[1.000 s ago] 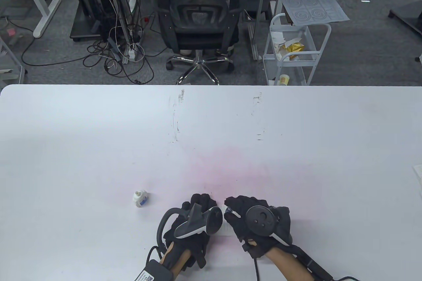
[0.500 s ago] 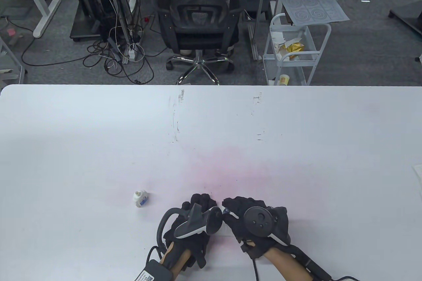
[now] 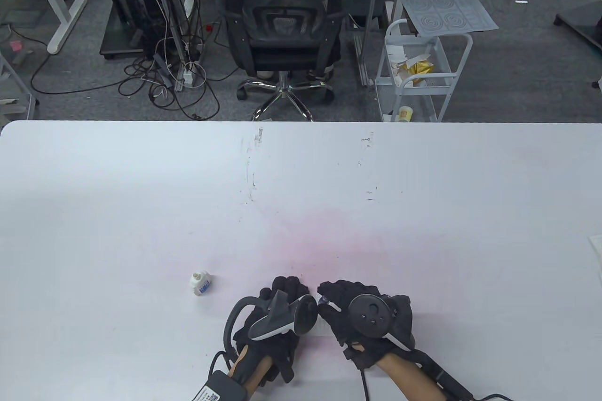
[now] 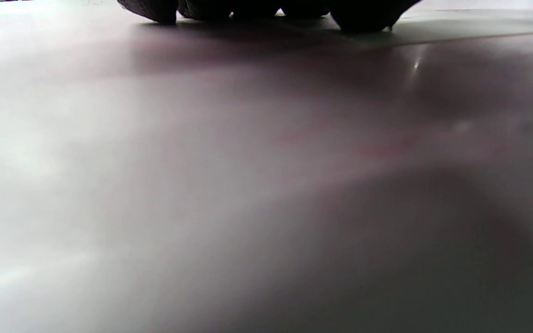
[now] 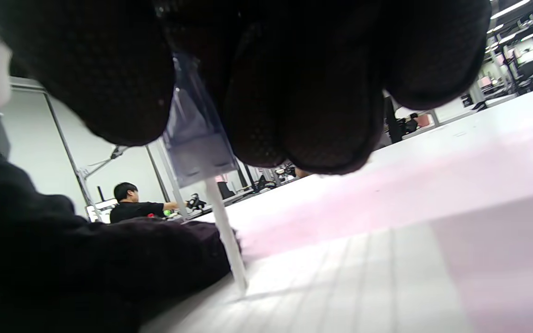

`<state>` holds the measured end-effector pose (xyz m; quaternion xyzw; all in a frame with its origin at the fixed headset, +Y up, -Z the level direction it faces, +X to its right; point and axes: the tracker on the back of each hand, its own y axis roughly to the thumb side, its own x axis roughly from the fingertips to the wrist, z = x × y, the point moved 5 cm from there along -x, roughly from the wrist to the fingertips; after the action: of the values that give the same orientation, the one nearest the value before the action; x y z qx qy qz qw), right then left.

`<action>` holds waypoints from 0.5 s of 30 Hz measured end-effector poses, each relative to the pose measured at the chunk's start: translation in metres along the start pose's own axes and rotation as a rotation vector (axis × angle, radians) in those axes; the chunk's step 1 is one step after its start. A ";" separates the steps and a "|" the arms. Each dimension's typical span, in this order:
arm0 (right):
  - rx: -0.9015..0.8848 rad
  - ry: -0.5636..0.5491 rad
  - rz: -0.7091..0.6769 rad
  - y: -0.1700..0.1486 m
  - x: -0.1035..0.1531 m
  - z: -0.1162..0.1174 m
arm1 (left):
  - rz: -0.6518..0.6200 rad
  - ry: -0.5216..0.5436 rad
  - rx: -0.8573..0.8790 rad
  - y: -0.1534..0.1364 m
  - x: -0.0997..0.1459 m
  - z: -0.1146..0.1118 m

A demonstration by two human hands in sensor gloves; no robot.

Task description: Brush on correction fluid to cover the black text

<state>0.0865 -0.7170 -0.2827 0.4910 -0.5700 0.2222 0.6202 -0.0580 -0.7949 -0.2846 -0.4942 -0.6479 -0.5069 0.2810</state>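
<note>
My right hand (image 3: 329,300) pinches the translucent blue cap of the correction-fluid brush (image 5: 197,143). Its thin white stem (image 5: 227,240) reaches down to a lined white paper (image 5: 340,277), with the tip at the sheet. That paper (image 3: 322,326) lies between my two hands near the table's front edge, mostly hidden under them. My left hand (image 3: 284,290) lies flat with its fingers (image 4: 252,7) resting on the table and the paper's left part. The small white correction-fluid bottle (image 3: 200,283) stands uncapped to the left of my left hand. No black text shows in any view.
The white table (image 3: 423,213) has a pink stain in the middle and dark scuff marks (image 3: 251,170) farther back. Beyond its far edge stand an office chair (image 3: 282,29) with a person seated past it and a white cart (image 3: 421,72). A sheet's corner (image 3: 596,246) lies at the right edge.
My right hand has shifted slightly left toward my left hand with the brush. The left hand and the bottle have stayed where they were.
</note>
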 end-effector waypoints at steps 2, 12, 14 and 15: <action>-0.012 -0.022 0.008 -0.002 0.001 -0.004 | 0.000 0.000 0.000 0.000 0.000 0.000; -0.007 0.014 0.003 -0.002 0.002 0.000 | 0.000 0.000 0.000 0.000 0.000 0.000; -0.009 0.029 0.004 -0.002 0.002 0.000 | 0.000 0.000 0.000 0.000 0.000 0.000; -0.014 0.033 0.005 -0.002 0.003 0.000 | 0.000 0.000 0.000 0.000 0.000 0.000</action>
<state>0.0887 -0.7185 -0.2810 0.4814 -0.5624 0.2277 0.6325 -0.0580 -0.7949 -0.2846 -0.4942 -0.6479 -0.5069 0.2810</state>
